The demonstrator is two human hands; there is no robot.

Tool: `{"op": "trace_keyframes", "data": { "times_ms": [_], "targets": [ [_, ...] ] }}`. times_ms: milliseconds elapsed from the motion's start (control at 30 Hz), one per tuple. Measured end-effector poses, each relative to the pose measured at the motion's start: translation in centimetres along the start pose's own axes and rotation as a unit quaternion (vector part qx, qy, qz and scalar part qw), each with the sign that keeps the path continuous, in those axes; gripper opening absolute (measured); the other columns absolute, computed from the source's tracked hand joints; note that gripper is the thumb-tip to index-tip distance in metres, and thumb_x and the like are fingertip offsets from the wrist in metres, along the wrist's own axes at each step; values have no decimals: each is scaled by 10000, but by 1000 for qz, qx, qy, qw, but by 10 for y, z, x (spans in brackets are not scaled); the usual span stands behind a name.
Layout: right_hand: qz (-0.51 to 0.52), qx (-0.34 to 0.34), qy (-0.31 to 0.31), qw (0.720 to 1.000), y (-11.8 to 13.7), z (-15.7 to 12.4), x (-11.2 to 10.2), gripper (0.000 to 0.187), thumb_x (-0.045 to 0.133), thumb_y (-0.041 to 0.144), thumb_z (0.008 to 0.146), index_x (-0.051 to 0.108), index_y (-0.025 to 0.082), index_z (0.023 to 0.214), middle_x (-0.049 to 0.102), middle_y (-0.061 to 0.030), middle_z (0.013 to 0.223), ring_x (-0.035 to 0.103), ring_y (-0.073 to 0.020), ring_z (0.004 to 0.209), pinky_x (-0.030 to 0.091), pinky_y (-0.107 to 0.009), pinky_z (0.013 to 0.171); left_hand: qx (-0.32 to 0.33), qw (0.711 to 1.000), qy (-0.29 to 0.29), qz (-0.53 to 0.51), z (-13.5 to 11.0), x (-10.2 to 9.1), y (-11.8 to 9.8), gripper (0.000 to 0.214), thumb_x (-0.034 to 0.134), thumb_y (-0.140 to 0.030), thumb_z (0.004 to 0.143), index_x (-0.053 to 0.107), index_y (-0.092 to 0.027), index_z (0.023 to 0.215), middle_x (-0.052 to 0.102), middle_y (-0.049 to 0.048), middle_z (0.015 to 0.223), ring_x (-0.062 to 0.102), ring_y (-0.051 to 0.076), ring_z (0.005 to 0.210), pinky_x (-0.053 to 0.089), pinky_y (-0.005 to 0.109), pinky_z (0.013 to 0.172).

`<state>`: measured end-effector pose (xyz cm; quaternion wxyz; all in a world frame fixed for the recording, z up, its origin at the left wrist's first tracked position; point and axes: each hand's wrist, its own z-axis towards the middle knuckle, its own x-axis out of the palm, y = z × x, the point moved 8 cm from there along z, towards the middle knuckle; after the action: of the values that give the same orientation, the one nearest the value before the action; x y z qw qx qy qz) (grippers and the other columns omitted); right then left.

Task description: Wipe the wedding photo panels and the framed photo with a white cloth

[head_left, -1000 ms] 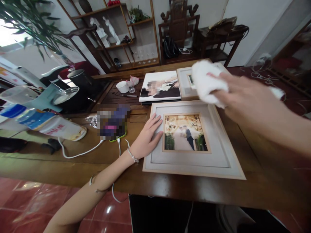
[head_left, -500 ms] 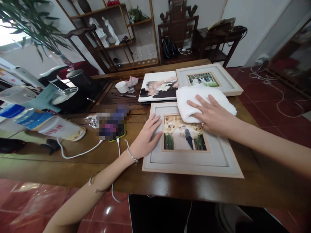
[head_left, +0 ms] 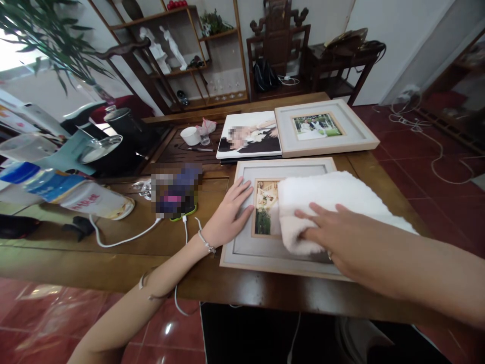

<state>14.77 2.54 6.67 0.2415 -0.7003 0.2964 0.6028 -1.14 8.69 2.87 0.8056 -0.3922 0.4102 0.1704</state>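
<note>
A light picture frame (head_left: 246, 248) with a photo inside lies flat near the table's front edge. My left hand (head_left: 231, 215) rests on its left side, fingers stretched out and holding nothing. On the frame's right half lies a folded white towel (head_left: 341, 194), hiding much of the photo. My right hand (head_left: 337, 237) grips and presses the towel from above, its fingers partly bent into the fabric. Behind, a second framed picture (head_left: 282, 136) lies beside a photo album (head_left: 227, 151) with a couple on its cover.
On the left of the wooden table (head_left: 159, 265) are a plastic bottle (head_left: 87, 197), a phone (head_left: 178, 194) with white cables, and a dark kettle (head_left: 123, 131). A white cup (head_left: 190, 135) stands on the tea tray. Chairs and shelves are behind.
My right hand has brought the towel down and toward me over the near frame, uncovering the back frame's lower edge. My left hand has stayed in place.
</note>
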Motion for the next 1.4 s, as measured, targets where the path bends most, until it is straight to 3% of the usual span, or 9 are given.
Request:
{"op": "trace_keyframes", "data": {
  "times_ms": [167, 267, 400, 533, 667, 967, 1167, 1267, 1400],
  "targets": [
    [7, 15, -3, 1000, 6, -3, 7, 517, 546, 108, 638, 623, 258, 1126, 495, -83, 1357, 475, -376, 1207, 501, -544, 830, 10, 1000, 9, 6, 0, 1, -1, 460, 474, -227, 913, 395, -187, 1364, 388, 128, 1441, 196, 274, 1410, 245, 562, 1118],
    [-28, 73, -7, 997, -13, 9, 12, 547, 503, 61, 668, 589, 222, 1183, 399, -100, 1430, 360, -377, 1295, 413, -596, 927, 14, 1000, 18, 15, -1, 2, -1, 475, 472, -224, 913, 377, -173, 1375, 370, 138, 1450, 177, 279, 1413, 235, 562, 1121],
    [-94, 119, -79, 985, -49, 27, 7, 554, 482, 46, 704, 538, 172, 1240, 279, -105, 1494, 244, -364, 1355, 313, -598, 1001, 17, 1000, 18, 18, -1, 2, -1, 480, 471, -222, 913, 369, -174, 1379, 361, 140, 1454, 172, 281, 1415, 236, 560, 1121],
    [-128, 130, -124, 975, -81, 43, 4, 531, 490, 72, 731, 514, 145, 1257, 214, -102, 1519, 189, -364, 1371, 282, -590, 1020, 15, 1000, 19, 18, -1, 2, -1, 480, 471, -222, 914, 369, -180, 1380, 360, 134, 1456, 169, 279, 1416, 235, 555, 1124],
    [-139, 99, -93, 981, -88, 54, 10, 503, 483, 73, 738, 538, 140, 1233, 227, -104, 1515, 173, -400, 1365, 247, -648, 1006, 8, 1000, 19, 11, 0, 2, 1, 463, 469, -223, 916, 387, -192, 1371, 372, 125, 1451, 181, 273, 1413, 237, 556, 1124],
    [-68, 65, 21, 995, -34, 22, 16, 552, 476, 13, 641, 607, 185, 1149, 334, -89, 1468, 276, -429, 1321, 352, -675, 924, 24, 1000, 5, 3, -1, 1, -1, 461, 458, -217, 921, 381, -209, 1376, 383, 118, 1445, 189, 273, 1411, 235, 575, 1115],
    [47, 9, 91, 995, 5, -10, 4, 620, 452, -11, 613, 621, 290, 1128, 518, -22, 1344, 451, -362, 1232, 508, -536, 847, 18, 1000, 13, 13, 0, 2, -2, 457, 459, -207, 918, 390, -176, 1369, 381, 132, 1445, 188, 266, 1412, 243, 553, 1122],
    [74, 35, 88, 993, -11, -9, 1, 568, 428, 6, 633, 648, 313, 1059, 646, -52, 1158, 646, -313, 961, 543, -460, 722, 20, 1000, 11, 10, 0, 1, -2, 459, 460, -209, 917, 388, -191, 1370, 381, 123, 1447, 180, 268, 1415, 244, 560, 1120],
    [48, 85, 35, 995, -55, 7, 1, 585, 408, 14, 645, 622, 292, 1114, 547, -111, 1291, 660, -298, 884, 519, -439, 710, 19, 1000, 11, 11, -1, 1, -1, 466, 464, -207, 914, 385, -181, 1373, 384, 132, 1442, 183, 274, 1413, 244, 560, 1120]
  ]
}}
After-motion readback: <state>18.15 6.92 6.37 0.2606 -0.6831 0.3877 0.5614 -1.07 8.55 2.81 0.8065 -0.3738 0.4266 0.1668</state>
